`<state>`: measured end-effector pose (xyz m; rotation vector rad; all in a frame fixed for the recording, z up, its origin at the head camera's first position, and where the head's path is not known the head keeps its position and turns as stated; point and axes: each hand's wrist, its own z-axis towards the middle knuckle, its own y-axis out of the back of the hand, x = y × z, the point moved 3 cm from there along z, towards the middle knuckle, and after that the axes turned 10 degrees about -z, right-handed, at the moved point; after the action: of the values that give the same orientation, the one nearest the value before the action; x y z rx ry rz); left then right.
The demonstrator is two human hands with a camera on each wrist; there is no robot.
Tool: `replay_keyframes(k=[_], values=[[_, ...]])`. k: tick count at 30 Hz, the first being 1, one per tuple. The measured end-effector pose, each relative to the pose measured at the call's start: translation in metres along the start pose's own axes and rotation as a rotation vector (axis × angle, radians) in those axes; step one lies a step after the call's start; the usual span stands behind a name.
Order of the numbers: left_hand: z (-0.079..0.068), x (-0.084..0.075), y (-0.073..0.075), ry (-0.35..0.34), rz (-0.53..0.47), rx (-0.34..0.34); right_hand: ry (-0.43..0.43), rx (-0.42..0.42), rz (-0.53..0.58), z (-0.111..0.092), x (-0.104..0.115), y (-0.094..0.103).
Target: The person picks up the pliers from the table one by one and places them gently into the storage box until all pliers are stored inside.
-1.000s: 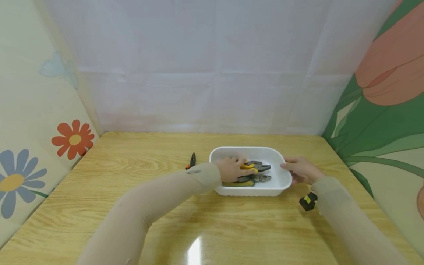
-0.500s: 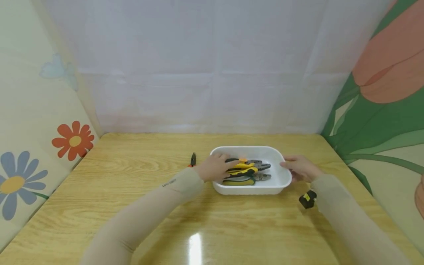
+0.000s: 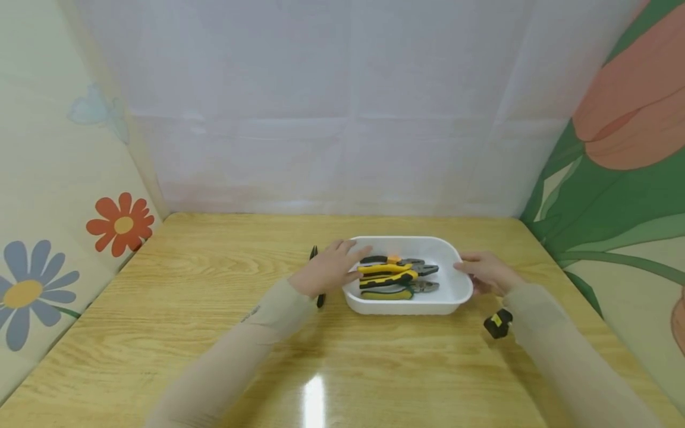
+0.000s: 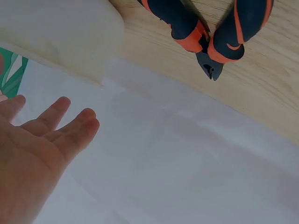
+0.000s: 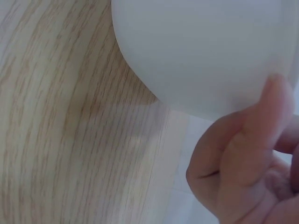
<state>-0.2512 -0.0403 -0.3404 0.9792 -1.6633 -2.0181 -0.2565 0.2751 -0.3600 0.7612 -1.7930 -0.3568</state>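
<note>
A white plastic tub (image 3: 404,308) stands on the table with several pliers inside, among them yellow-handled pliers (image 3: 382,269) and olive-handled pliers (image 3: 385,295). My left hand (image 3: 329,267) is at the tub's left end, fingers spread; in the left wrist view the left hand (image 4: 35,149) has extended fingers and nothing in them. Under and beside it lie black-and-orange pliers (image 4: 226,51), partly hidden in the head view. My right hand (image 3: 488,273) pinches the tub's right rim; the thumb presses against the wall in the right wrist view.
A small black object with a yellow label (image 3: 497,324) sits by the right sleeve. The wooden table (image 3: 214,255) ends at a white sheet (image 3: 342,148) behind, with flower-printed panels on both sides.
My left hand has drawn back leftward from the pliers inside the tub to its left end, above the black-and-orange pliers. The right hand keeps its hold on the rim.
</note>
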Motion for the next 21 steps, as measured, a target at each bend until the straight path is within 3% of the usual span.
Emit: replay_keyframes(k=[6, 15, 21], values=[[-0.012, 0.005, -0.001, 0.040, -0.008, -0.032, -0.005, 0.002, 0.005, -0.002, 0.001, 0.000], [-0.031, 0.016, 0.010, 0.077, -0.042, -0.089, -0.019, 0.003, 0.001, 0.001, -0.003, 0.001], [-0.041, 0.019, 0.010, 0.138, -0.061, -0.107, -0.023, 0.002, 0.004, 0.001, -0.002, 0.000]])
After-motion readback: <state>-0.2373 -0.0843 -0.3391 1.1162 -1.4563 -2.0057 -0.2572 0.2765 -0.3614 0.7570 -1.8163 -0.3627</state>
